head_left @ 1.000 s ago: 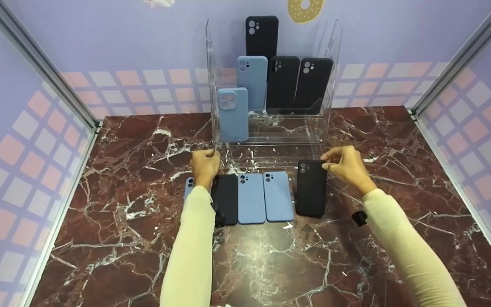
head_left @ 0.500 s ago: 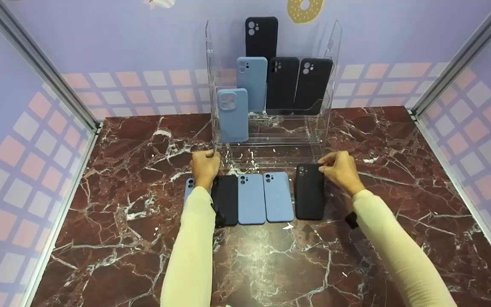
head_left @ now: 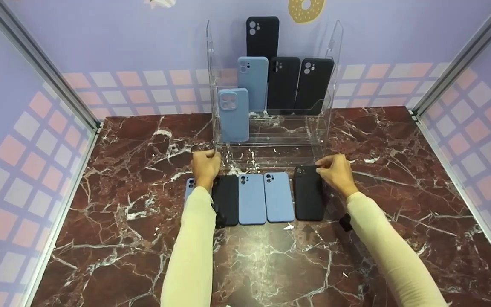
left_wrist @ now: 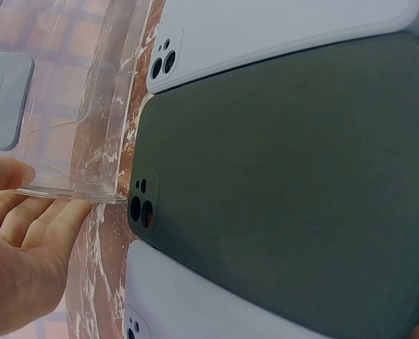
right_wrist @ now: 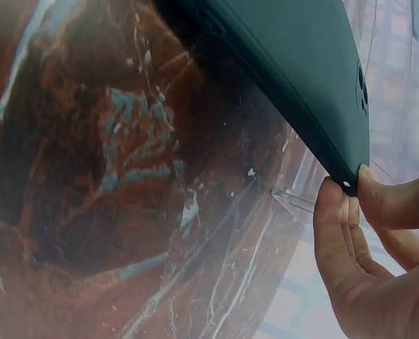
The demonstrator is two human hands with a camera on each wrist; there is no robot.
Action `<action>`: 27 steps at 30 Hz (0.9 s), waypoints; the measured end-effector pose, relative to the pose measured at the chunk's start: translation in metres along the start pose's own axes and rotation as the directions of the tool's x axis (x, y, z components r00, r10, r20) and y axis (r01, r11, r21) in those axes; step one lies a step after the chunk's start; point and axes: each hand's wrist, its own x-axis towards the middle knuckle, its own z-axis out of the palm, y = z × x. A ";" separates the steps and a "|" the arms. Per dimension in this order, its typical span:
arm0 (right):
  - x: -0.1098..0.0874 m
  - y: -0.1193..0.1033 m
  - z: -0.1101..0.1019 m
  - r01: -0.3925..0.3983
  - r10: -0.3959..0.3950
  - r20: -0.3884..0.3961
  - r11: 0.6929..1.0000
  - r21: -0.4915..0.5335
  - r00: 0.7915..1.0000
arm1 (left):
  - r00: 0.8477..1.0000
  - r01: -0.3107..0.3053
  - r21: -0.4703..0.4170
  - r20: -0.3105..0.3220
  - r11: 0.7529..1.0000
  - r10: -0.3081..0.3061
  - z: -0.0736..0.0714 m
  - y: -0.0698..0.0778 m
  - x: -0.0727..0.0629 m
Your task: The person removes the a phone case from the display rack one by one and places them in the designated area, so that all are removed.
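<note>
Several phone cases lie in a row on the marble table (head_left: 271, 264). My right hand (head_left: 333, 172) pinches the top right corner of the black case (head_left: 308, 196) at the row's right end, beside a blue case (head_left: 278, 197). In the right wrist view that black case (right_wrist: 287, 63) has its gripped end tilted up off the table, between my fingertips (right_wrist: 340, 212). My left hand (head_left: 205, 164) holds the front left corner of the clear acrylic stand (head_left: 271, 149). In the left wrist view the fingers (left_wrist: 32, 219) pinch the stand's edge (left_wrist: 68, 191) next to another black case (left_wrist: 287, 198).
The stand's tiers hold two blue cases (head_left: 232, 113) and three black ones (head_left: 282, 81). A blue case (head_left: 189, 185) lies partly hidden under my left forearm. Metal-framed walls (head_left: 36, 64) close in the table's left, right and back.
My right hand has brought the black case left and down, so it now lies close beside the blue case. The left hand has stayed on the stand.
</note>
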 end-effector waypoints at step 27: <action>-0.005 0.006 0.024 -0.102 0.105 -0.058 0.993 0.057 0.993 | 1.000 0.006 -0.020 -0.003 1.000 -0.006 0.000 0.001 -0.001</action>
